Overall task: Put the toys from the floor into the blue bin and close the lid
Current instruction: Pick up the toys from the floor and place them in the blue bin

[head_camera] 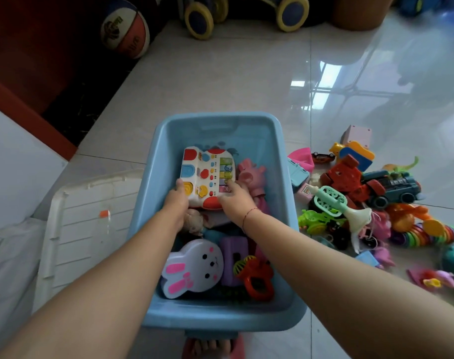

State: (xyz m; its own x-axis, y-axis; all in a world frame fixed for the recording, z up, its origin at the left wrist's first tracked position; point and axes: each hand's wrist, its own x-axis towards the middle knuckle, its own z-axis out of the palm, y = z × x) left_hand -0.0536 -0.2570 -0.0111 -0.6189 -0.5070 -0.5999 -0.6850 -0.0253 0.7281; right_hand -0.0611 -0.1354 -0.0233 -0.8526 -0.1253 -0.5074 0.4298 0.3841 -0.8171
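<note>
Blue bin (153, 177) stands open on the glossy tiled floor (220, 81), straight below the camera, with both bare forearms reaching down into it. Its white lid (86, 229) lies flat on the floor just beside the bin's left wall. To the right of the bin, a heap of toys (363, 198) is spread over the tiles; among them are a red blocky vehicle (347, 177), a blue-grey toy truck (391, 187), a mint and white toy trumpet (334, 206) and a row of rainbow rings (422, 237).

Inside the bin, a white toy piano (207, 174) with coloured keys and buttons sits at the middle, held from its near side by both hands. The left hand (178, 200) grasps the near-left edge, thumb against the side and fingers hidden beneath. The right hand (235, 196) grasps the near-right corner, fingers curled over the keys; a thin red string circles that wrist. A pink figure (250, 174) lies just right of the piano. At the bin's near end rest a white rabbit-shaped toy (194, 268) with pink ears, a purple block (233, 255) and a red-orange rattle (257, 281), all touching.

A basketball (124, 28) sits far left, near yellow-rimmed wheels (198, 20).
</note>
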